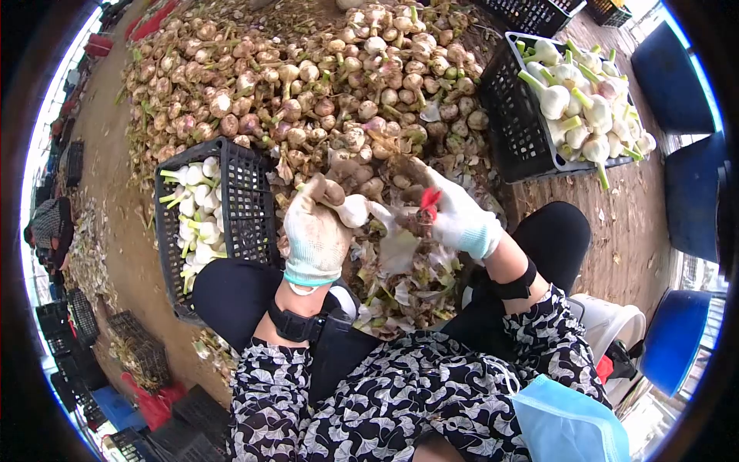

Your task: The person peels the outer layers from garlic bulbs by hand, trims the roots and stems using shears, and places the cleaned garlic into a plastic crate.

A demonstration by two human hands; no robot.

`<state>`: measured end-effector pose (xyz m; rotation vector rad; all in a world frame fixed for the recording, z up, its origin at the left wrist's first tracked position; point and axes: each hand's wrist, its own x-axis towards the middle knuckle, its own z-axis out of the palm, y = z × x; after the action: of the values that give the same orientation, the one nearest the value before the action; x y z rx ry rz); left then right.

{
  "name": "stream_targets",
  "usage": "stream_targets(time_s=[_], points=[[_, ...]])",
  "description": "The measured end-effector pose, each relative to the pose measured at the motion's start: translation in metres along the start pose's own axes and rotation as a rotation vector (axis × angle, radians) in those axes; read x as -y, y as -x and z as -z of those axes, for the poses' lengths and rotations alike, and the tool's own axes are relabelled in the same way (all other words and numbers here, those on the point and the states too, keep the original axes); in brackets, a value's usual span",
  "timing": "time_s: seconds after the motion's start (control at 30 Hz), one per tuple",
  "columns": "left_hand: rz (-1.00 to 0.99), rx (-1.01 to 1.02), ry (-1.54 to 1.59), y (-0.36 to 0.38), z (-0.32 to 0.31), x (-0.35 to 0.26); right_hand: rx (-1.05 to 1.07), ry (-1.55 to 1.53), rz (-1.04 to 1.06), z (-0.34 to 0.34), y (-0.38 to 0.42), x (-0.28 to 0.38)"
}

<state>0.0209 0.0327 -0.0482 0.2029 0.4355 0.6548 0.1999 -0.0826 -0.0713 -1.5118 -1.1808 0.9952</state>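
Note:
My left hand [317, 231], in a white knitted glove, is closed around a peeled white garlic bulb [354, 210] whose stem points right. My right hand [459, 215], gloved too, is closed near the stem end; a bright red piece [429, 202] and something dark show at its fingers, too blurred to name. A pale, smeared piece of garlic skin [398, 251] hangs below, between my hands. Under them, loose garlic skins [408, 289] litter the ground between my legs.
A big heap of unpeeled garlic [308, 85] lies ahead. Black crates of cleaned garlic stand at left [250, 208] and right [516, 115]. Blue barrels [681, 339] and a white bucket [612, 323] are at right. Another person [50, 227] is at far left, near more crates.

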Motion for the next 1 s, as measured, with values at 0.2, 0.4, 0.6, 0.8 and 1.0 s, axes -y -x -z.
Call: stream_targets(time_s=[0.2, 0.4, 0.6, 0.8, 1.0], points=[[-0.144, -0.09, -0.1, 0.001, -0.006, 0.0, -0.213, 0.148, -0.001, -0.043, -0.004, 0.05], [-0.217, -0.209, 0.058, 0.011, -0.007, -0.027, 0.475, 0.61, -0.458, -0.019, -0.025, 0.03], [-0.551, -0.273, -0.194, 0.04, -0.017, -0.062, 0.888, 0.919, -0.4, -0.07, -0.032, -0.016], [-1.266, -0.921, -1.6, 0.067, -0.026, -0.106, 0.225, 1.012, -0.321, -0.082, -0.084, -0.102], [-0.92, -0.355, -1.533, 0.043, 0.003, -0.061, -0.099, 0.791, -0.432, -0.146, -0.115, -0.191]])
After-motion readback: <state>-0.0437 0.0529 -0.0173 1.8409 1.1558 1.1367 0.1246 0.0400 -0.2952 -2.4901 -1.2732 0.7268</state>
